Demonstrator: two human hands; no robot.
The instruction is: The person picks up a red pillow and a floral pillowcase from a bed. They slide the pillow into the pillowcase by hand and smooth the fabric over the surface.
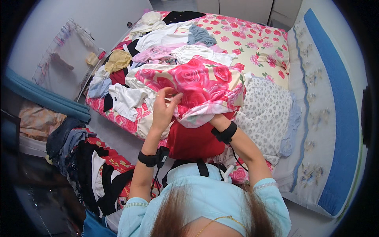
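A cream cloth printed with large pink roses [194, 77] is bunched up in front of me. At its left edge is my left hand [165, 103], thumb and fingers curved apart, with no cloth plainly between them. A ring shows on one finger. My right hand [217, 120] goes in under the cloth's lower right fold, so its fingers are hidden and I cannot tell their grip. Below the cloth, close to my body, lies a plain red fabric item [195, 142]. Black straps with small devices and cables circle both wrists.
Mixed clothes, among them a white shirt [125, 100] and a yellow garment [118, 60], cover the left of the rose-print bed [231, 29]. A folded grey-patterned quilt [263, 109] lies right. More clothes [88, 166] are heaped lower left. A blue-edged mattress [340, 118] leans against the right wall.
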